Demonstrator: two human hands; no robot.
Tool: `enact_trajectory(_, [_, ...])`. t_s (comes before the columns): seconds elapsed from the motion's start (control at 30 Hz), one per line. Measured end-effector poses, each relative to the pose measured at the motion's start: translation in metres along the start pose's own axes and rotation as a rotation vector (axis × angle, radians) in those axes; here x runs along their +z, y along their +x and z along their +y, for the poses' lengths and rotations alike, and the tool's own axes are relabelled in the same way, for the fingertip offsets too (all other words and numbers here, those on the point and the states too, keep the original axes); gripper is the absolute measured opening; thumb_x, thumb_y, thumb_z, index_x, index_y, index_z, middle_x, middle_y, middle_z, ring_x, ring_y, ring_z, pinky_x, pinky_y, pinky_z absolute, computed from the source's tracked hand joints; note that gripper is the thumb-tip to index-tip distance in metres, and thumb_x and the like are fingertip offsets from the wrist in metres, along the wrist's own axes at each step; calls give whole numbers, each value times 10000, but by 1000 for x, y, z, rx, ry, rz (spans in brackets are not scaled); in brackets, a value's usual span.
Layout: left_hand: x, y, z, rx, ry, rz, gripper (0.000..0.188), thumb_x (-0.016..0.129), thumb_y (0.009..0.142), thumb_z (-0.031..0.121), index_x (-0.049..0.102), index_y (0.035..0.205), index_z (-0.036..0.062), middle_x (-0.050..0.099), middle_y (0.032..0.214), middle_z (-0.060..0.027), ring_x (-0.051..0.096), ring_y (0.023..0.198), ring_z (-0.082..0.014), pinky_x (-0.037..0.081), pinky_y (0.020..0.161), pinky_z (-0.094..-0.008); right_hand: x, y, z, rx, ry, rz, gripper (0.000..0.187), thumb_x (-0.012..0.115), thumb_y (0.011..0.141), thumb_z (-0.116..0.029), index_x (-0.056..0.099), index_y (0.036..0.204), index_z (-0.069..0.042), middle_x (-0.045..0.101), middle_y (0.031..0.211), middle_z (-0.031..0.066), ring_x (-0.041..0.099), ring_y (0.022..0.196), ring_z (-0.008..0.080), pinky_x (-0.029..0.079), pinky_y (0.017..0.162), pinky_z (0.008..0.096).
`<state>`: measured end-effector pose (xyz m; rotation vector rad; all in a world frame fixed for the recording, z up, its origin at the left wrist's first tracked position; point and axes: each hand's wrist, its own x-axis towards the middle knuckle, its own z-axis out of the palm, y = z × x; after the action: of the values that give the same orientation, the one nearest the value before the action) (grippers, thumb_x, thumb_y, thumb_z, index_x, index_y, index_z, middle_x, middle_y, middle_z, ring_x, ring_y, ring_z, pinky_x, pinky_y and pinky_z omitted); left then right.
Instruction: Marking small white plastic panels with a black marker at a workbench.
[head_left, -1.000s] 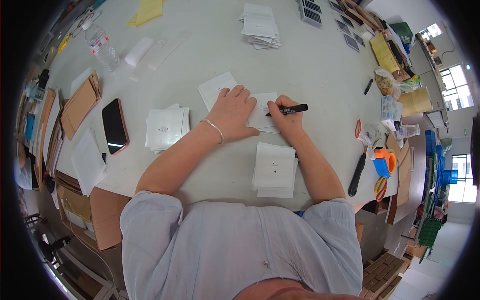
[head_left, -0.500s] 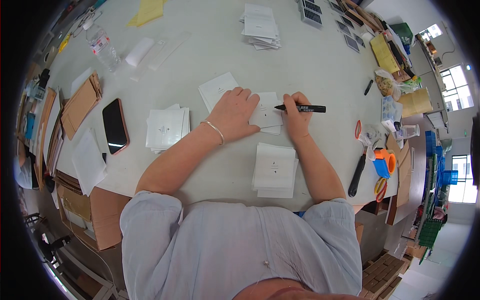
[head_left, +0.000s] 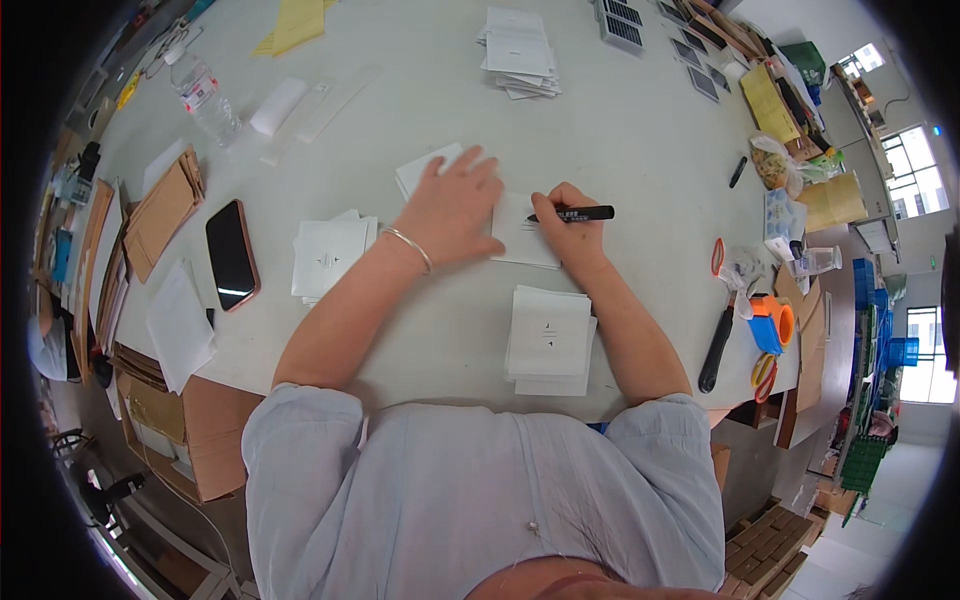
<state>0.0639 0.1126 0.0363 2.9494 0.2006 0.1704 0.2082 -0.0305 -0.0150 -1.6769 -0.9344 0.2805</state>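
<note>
My right hand grips a black marker pen, its tip end low over a white card in the middle of the table. Fingers spread and slightly blurred, my left hand is open between that card and another white card, which it partly covers. Whether its fingertips touch the cards I cannot tell. A stack of white cards lies by my left forearm. Close to my right forearm is a second stack of white cards, with small dark marks on top.
On the left are a phone, a water bottle and folded cardboard. A far card pile lies at the back. To the right are a tape dispenser, scissors, a black-handled tool and another marker.
My left hand has lifted its fingers and shifted left, off the middle card. My right hand has moved left with the marker, farther over that card.
</note>
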Motion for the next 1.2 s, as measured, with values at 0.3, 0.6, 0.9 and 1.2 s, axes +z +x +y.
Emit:
enact_trajectory(0.3, [24, 0, 12, 91, -60, -48, 719, 737, 691, 394, 491, 1241, 0, 412, 1369, -146, 276, 1357, -297, 237, 1097, -491, 3, 1, 3, -28, -145, -11, 233, 669, 801, -101, 513, 647, -21, 507, 563, -3, 406, 538, 52, 345, 490, 240])
enact_trajectory(0.6, [18, 0, 19, 24, -72, -39, 604, 735, 655, 413, 533, 1065, 17, 507, 1157, -125, 412, 1191, -269, 276, 1040, -458, -7, -5, 0, 25, 57, -49, 246, 659, 795, -96, 493, 626, -26, 509, 552, 0, 422, 527, 51, 357, 488, 233])
enact_trajectory(0.9, [19, -5, 21, -8, -84, -31, 592, 733, 649, 423, 533, 1041, 27, 514, 1114, -115, 426, 1151, -260, 290, 1000, -444, -2, -12, 1, 37, -50, -102, 244, 642, 797, -89, 483, 623, -26, 492, 559, -15, 395, 539, 45, 346, 491, 233])
enact_trajectory(1.2, [19, 1, 19, -12, -91, -6, 580, 739, 646, 402, 530, 1036, 27, 509, 1113, -115, 424, 1149, -260, 292, 994, -442, -4, -4, 3, 26, -65, -104, 252, 633, 797, -81, 462, 619, -29, 454, 541, -15, 385, 525, 50, 338, 481, 244])
